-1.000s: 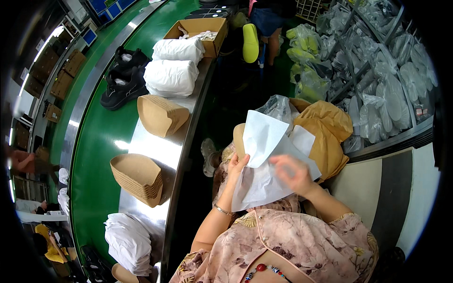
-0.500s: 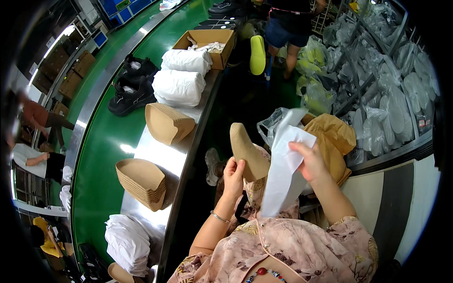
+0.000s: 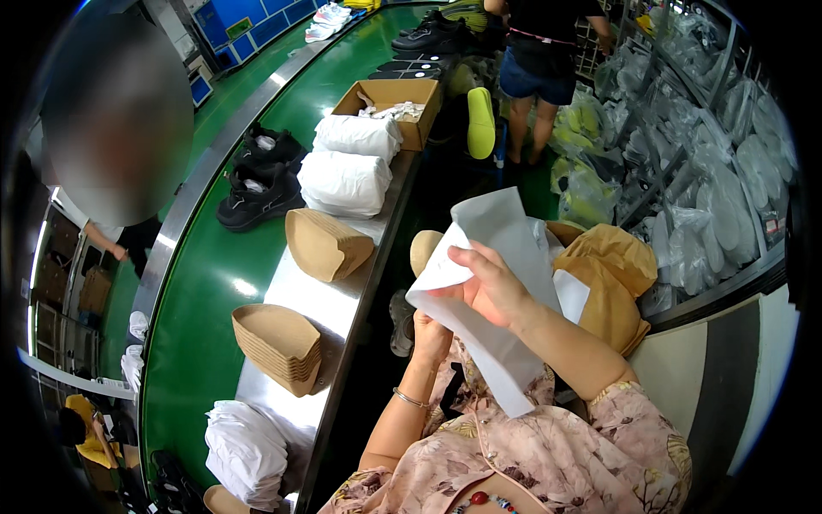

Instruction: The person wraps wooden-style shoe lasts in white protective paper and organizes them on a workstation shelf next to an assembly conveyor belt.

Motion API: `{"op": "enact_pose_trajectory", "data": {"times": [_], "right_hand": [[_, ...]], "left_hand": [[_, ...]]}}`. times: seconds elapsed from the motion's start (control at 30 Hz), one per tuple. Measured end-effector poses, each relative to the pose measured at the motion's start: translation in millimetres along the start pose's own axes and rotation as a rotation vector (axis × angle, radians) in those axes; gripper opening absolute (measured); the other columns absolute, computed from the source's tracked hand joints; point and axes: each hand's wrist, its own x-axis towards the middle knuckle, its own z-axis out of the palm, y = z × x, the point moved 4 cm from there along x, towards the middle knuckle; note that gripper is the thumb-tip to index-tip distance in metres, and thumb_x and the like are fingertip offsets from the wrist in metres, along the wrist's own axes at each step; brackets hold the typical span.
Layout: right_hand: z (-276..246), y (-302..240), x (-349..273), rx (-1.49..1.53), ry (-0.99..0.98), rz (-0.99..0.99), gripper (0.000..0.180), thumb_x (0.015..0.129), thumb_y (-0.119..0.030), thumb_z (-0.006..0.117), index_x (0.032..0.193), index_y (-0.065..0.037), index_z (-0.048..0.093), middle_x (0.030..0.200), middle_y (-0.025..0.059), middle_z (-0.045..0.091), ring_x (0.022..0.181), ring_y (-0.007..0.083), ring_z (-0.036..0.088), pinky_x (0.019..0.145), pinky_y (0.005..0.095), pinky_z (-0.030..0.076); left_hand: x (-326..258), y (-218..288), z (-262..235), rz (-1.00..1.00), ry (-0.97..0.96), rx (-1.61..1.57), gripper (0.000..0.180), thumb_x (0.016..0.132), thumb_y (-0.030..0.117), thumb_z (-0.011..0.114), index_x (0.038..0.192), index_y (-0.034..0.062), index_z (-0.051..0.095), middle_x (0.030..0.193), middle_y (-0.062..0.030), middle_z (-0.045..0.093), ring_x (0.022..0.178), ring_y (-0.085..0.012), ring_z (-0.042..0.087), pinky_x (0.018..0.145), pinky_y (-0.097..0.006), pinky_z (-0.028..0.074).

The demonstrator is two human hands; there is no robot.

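Note:
My right hand [image 3: 492, 287] grips a sheet of white paper [image 3: 505, 360], which is creased and spread in front of my chest. Behind the sheet, my left hand [image 3: 431, 337] is closed on a brown moulded cardboard shoe insert [image 3: 423, 248]. Only the insert's rounded tip shows past the paper's left edge. The sheet covers the rest of the insert and part of my left fingers. On the metal ledge to my left stand two stacks of similar inserts, a nearer stack [image 3: 276, 343] and a farther stack [image 3: 327, 246].
White bundles [image 3: 345, 183], a cardboard box [image 3: 428, 128] and black shoes [image 3: 257, 197] line the green conveyor [image 3: 201, 317]. At right are a brown paper bag [image 3: 610, 287] and a rack of plastic-wrapped soles [image 3: 715, 188]. A co-worker [image 3: 541, 81] stands ahead; another person [image 3: 111, 240] is across the conveyor.
My right hand has brought the white paper left, over the cardboard insert and in front of my left hand. The insert was fully visible before. A person has come closer across the conveyor.

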Motion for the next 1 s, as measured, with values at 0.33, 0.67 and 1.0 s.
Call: {"op": "enact_pose_trajectory", "data": {"times": [0.33, 0.67, 1.0], "right_hand": [[-0.8, -15.4, 5.5, -1.555, -0.135, -0.666, 0.046, 0.074, -0.010, 0.065, 0.113, 0.002, 0.045, 0.091, 0.0118, 0.049, 0.083, 0.0278, 0.055, 0.071, 0.0361, 0.045], [-34.8, -8.5, 12.9, -1.508, 0.057, -0.424, 0.070, 0.079, -0.040, 0.059, 0.134, -0.003, 0.036, 0.122, 0.0222, 0.048, 0.107, 0.0390, 0.051, 0.088, 0.0428, 0.042], [-65.1, -19.3, -4.7, -1.817, 0.210, -0.175, 0.051, 0.091, -0.045, 0.042, 0.122, -0.005, 0.049, 0.117, 0.0162, 0.053, 0.104, 0.0341, 0.054, 0.087, 0.0409, 0.043]], "left_hand": [[0.7, 9.5, 9.5, 0.073, 0.006, -0.048, 0.030, 0.079, -0.009, 0.056, 0.107, 0.0026, 0.056, 0.097, -0.0038, 0.061, 0.088, -0.0130, 0.059, 0.079, -0.029, 0.048], [-0.6, 29.4, 22.0, 0.197, 0.016, 0.115, 0.019, 0.084, -0.005, 0.054, 0.101, 0.0017, 0.059, 0.095, -0.0040, 0.063, 0.082, -0.0111, 0.060, 0.073, -0.025, 0.049], [2.4, 16.4, 32.6, 0.117, -0.038, -0.150, 0.023, 0.089, -0.004, 0.050, 0.111, 0.0003, 0.053, 0.107, -0.0076, 0.061, 0.097, -0.0131, 0.057, 0.087, -0.028, 0.045]]}}
